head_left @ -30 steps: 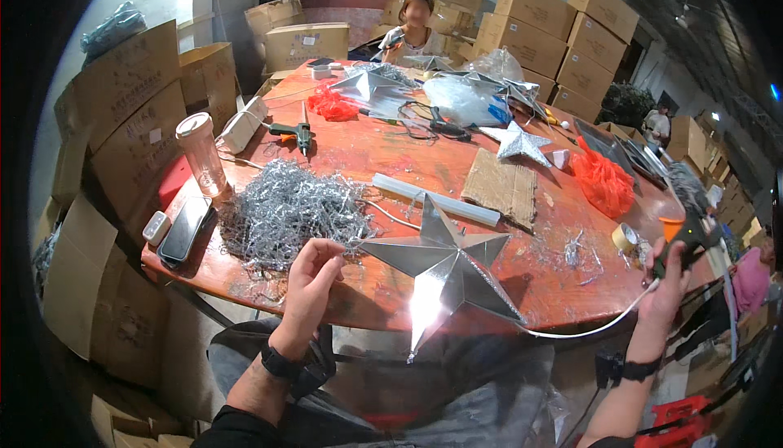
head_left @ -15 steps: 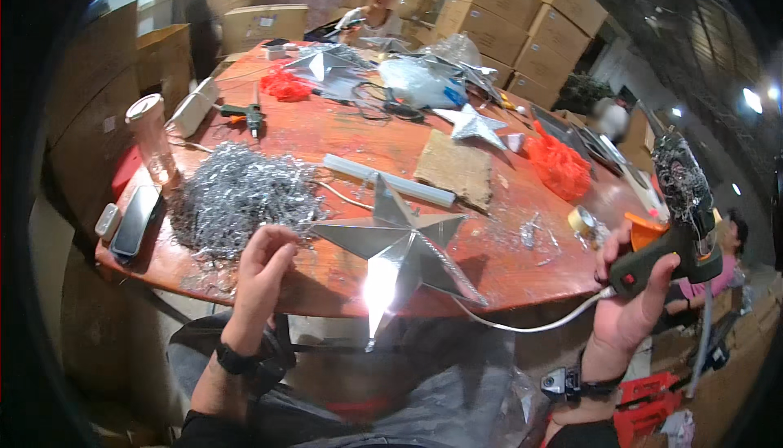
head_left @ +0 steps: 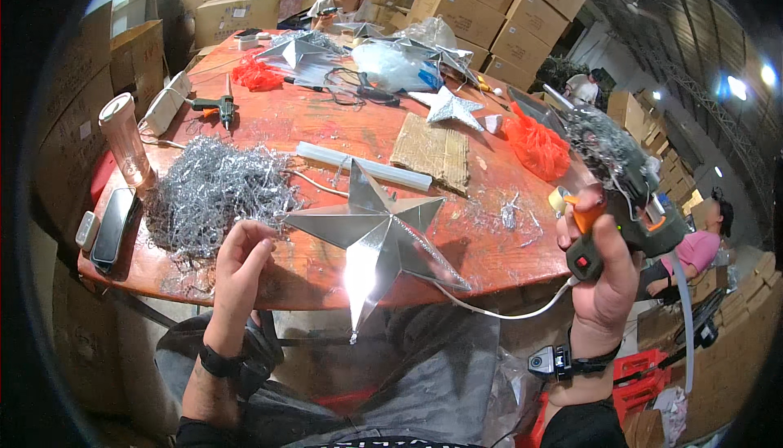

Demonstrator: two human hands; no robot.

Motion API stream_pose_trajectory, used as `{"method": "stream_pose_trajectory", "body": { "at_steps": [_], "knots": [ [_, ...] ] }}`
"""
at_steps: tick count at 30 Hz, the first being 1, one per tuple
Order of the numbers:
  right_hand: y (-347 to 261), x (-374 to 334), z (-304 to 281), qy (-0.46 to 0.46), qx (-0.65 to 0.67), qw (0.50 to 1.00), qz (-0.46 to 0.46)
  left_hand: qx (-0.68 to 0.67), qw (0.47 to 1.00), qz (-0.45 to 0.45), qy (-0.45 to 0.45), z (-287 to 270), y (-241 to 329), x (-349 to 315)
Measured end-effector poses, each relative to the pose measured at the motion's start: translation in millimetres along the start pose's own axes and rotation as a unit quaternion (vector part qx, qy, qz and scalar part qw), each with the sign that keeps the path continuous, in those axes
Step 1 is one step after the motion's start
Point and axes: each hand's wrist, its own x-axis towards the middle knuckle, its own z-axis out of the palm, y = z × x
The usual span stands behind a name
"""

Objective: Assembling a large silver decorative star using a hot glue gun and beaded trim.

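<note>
Grasping a dark green plastic glue gun with an orange trigger (head_left: 655, 241), the right hand (head_left: 610, 278) is right of centre. The left hand (head_left: 242, 267), lower left, curls its fingers beside a shiny silver five-pointed star (head_left: 382, 241) at centre; whether they grip it, I cannot tell. The star overhangs the red-brown wooden desk (head_left: 330, 128), so tugging the white cord (head_left: 522, 316) vanishing behind it could tip it; tangled silver shreds (head_left: 605, 144) on the gun could snag.
</note>
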Motion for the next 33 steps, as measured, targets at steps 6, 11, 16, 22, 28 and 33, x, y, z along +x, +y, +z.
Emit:
{"method": "stream_pose_trajectory", "body": {
  "at_steps": [6,11,16,22,28,33],
  "knots": [
    [2.3,0.4,6.4,-0.066,-0.115,0.989,0.071,0.019,1.000,0.007,-0.014,-0.7,8.2,-1.6],
    [19.1,-6.0,19.7,-0.087,-0.097,0.987,0.089,0.029,1.000,-0.009,-0.008,-1.2,0.1,-3.1],
    [34.7,-20.0,7.6,-0.063,-0.136,0.973,0.176,0.037,0.999,0.017,-0.022,-0.8,-3.0,-3.4],
    [62.1,-30.1,10.2,-0.079,-0.166,0.968,0.168,0.062,0.998,0.006,-0.029,-0.1,4.6,-3.5],
    [65.3,-31.7,16.6,-0.117,-0.269,0.949,0.110,0.118,0.992,0.038,-0.008,9.8,4.6,-6.0],
    [74.5,-27.3,14.3,-0.223,-0.366,0.899,-0.092,0.264,0.886,0.380,0.001,1.0,-7.9,-9.9]
  ]
}}
